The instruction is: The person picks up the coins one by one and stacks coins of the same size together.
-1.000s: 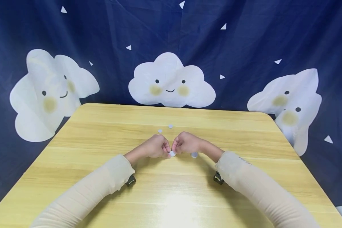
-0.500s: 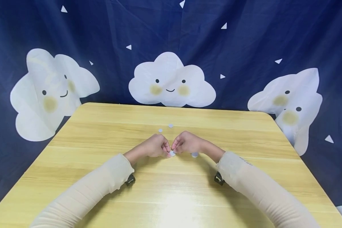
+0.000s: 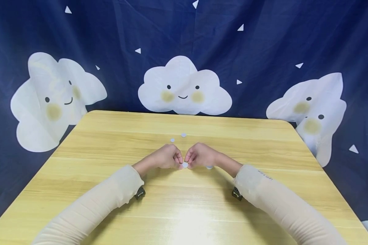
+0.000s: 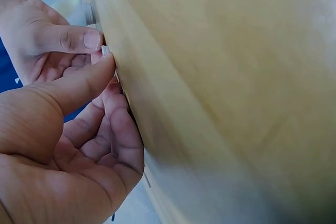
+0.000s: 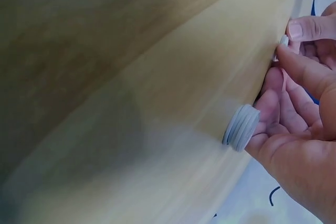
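Observation:
A small pale disc (image 3: 185, 165) lies at the middle of the table, between the fingertips of both hands. My left hand (image 3: 169, 157) pinches it from the left with curled fingers, its thumb at the near edge. From the other side my right hand (image 3: 201, 155) holds it, thumb and fingers likewise curled. In both wrist views the thumbs nearly meet at the pale disc (image 4: 105, 50), mostly covered by fingertips; whether it is one disc or more I cannot tell. A short stack of several grey-white discs (image 5: 242, 128) stands beside the right hand, partly hidden by it in the head view.
Farther back on the wooden table (image 3: 184, 204) lie two more pale discs, a smaller one (image 3: 172, 140) and another (image 3: 183, 135) to its right. Behind the table's far edge hangs a dark blue curtain (image 3: 119, 85) with smiling clouds.
My right hand has dropped slightly toward the disc between the hands and covers more of the stack beside it. The left hand has hardly moved.

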`<state>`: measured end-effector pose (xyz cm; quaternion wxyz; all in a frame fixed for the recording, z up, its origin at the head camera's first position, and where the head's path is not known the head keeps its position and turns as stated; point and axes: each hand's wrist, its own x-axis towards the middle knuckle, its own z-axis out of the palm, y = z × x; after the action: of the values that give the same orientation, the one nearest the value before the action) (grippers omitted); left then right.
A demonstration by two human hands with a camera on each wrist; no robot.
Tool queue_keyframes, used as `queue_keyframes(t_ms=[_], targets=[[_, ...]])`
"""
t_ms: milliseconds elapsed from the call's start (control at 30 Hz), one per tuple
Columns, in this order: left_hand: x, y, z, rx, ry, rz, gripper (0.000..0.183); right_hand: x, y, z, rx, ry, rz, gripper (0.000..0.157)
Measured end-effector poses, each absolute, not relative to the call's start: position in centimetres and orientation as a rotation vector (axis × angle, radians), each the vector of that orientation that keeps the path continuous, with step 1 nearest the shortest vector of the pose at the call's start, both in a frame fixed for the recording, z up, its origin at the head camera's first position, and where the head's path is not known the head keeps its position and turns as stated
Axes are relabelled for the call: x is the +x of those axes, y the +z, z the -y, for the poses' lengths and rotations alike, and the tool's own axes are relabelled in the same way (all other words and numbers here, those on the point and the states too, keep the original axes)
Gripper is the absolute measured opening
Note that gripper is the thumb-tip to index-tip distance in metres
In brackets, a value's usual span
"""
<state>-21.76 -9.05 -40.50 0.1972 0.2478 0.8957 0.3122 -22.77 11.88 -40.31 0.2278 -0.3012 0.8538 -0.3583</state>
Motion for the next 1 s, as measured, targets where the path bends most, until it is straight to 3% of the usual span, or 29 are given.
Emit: queue_keyframes(t_ms=[1000], targets=[[-22.70,-40.33,9.44,0.682,0.902,-2.498,0.014,-22.33,-40.89,-11.53,-0.767,-1.036,-2.385,0.015]])
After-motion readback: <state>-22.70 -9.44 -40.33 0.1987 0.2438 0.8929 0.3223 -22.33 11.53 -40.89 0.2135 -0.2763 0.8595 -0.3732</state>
